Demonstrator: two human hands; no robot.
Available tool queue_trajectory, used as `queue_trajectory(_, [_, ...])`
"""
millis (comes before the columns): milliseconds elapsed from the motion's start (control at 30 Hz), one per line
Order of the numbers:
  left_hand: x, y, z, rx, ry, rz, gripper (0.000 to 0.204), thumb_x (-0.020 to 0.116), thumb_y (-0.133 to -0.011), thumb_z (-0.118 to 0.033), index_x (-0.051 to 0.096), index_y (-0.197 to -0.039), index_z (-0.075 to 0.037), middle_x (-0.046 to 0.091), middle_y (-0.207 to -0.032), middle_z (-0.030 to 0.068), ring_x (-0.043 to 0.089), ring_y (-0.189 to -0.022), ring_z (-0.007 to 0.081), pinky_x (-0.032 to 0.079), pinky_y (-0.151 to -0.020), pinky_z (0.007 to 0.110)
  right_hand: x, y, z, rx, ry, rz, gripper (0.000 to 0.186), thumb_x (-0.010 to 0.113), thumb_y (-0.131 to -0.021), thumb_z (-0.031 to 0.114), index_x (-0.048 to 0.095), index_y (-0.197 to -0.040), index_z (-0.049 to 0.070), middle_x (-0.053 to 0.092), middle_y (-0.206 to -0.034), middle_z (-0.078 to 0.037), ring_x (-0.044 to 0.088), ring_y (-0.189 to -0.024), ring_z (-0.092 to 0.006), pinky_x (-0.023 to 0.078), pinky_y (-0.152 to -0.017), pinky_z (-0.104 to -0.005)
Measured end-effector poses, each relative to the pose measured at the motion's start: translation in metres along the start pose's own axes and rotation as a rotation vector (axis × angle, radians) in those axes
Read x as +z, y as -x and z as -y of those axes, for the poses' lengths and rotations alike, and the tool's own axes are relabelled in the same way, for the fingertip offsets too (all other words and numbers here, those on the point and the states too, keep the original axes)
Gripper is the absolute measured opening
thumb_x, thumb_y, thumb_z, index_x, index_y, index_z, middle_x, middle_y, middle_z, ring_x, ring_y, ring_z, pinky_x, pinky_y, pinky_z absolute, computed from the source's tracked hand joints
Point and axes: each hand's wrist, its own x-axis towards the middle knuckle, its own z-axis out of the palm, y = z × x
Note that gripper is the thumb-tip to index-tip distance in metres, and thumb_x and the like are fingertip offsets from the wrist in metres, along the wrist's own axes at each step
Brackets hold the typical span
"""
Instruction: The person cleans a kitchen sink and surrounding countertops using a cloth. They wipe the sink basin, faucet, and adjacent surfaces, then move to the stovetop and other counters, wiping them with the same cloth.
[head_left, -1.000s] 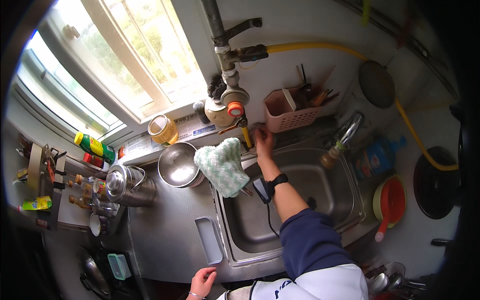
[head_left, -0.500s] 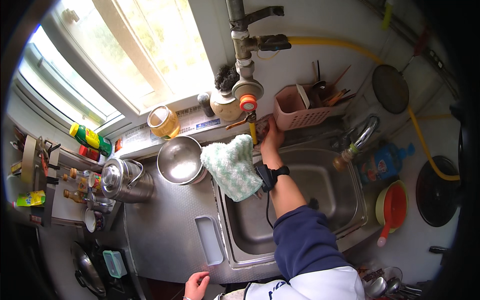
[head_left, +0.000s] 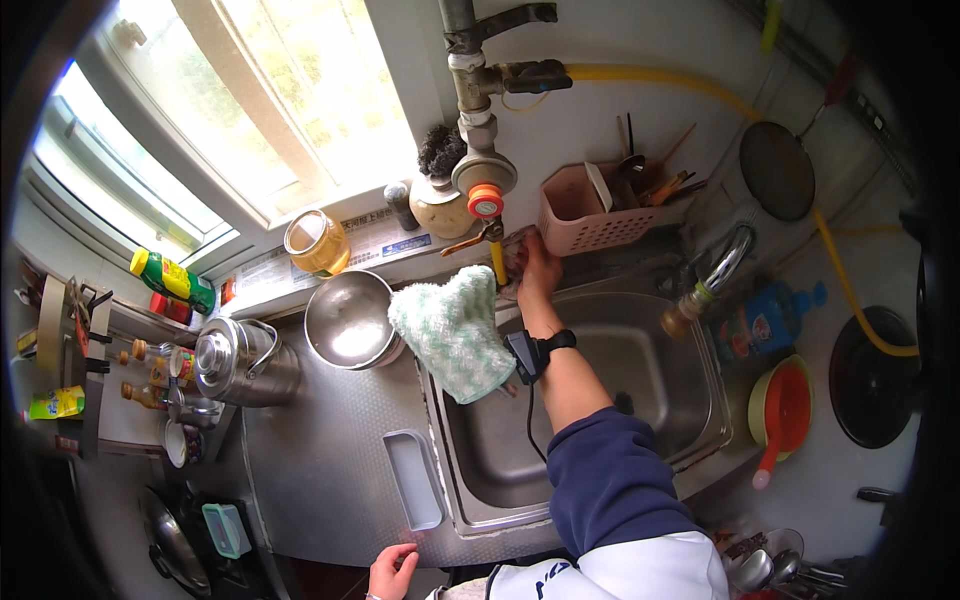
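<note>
My right hand (head_left: 540,268) reaches across the sink (head_left: 590,440) to the ledge at the wall, between the yellow gas pipe (head_left: 498,262) and a pink basket (head_left: 590,222). Its fingers are bent around what looks like a crumpled greyish rag (head_left: 514,250), partly hidden by the pipe. A black device is strapped to that wrist, and its cable hangs over the sink. Left of the forearm hangs a green-and-white towel (head_left: 452,335), over the sink's left rim. Down at the counter's front edge, my left hand (head_left: 393,573) holds nothing, its fingers loosely bent and thumb apart.
A steel bowl (head_left: 350,320), a lidded steel pot (head_left: 245,362) and a grey tray (head_left: 413,480) stand on the counter (head_left: 330,470). The faucet (head_left: 725,258) rises at the sink's right, by a blue bottle (head_left: 765,322) and a red ladle (head_left: 785,425). A glass jar (head_left: 318,243) sits on the sill.
The whole view has shifted slightly, so most things appear a little further left. My right hand stays at the ledge with only a slight movement; my left hand looks unchanged.
</note>
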Motion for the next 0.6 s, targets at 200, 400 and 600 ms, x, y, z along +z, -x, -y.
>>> queue_trajectory(200, [0.001,0.0,-0.011,0.032,-0.031,-0.008,0.023,0.062,-0.093,-0.013,0.064,-0.114,-0.003,0.066,-0.099,0.0075,0.06,-0.086,0.0145,0.049,-0.079,0.027,0.005,-0.003,-0.006,0.013,-0.104,-0.089,0.023,0.073,-0.085,0.026,0.062,-0.094,0.008,0.061,-0.081,0.001,0.056,-0.067,-0.0083,0.042,-0.057,-0.0228])
queue_trajectory(400, [0.0,0.003,-0.015,0.037,-0.049,-0.011,0.024,0.062,-0.093,-0.014,0.063,-0.114,-0.003,0.066,-0.094,0.0063,0.059,-0.081,0.0136,0.049,-0.074,0.027,0.008,-0.001,-0.001,0.045,-0.064,-0.056,0.026,0.073,-0.085,0.028,0.06,-0.095,0.008,0.059,-0.078,0.001,0.056,-0.066,-0.0091,0.044,-0.058,-0.0229])
queue_trajectory(600, [0.0,-0.004,-0.008,0.022,-0.022,0.009,0.025,0.062,-0.093,-0.015,0.062,-0.115,-0.003,0.065,-0.092,0.0045,0.058,-0.079,0.0121,0.049,-0.072,0.026,0.007,0.0,0.0,0.044,-0.033,-0.088,0.026,0.072,-0.084,0.029,0.06,-0.092,0.007,0.059,-0.075,-0.001,0.057,-0.065,-0.0102,0.045,-0.055,-0.0236])
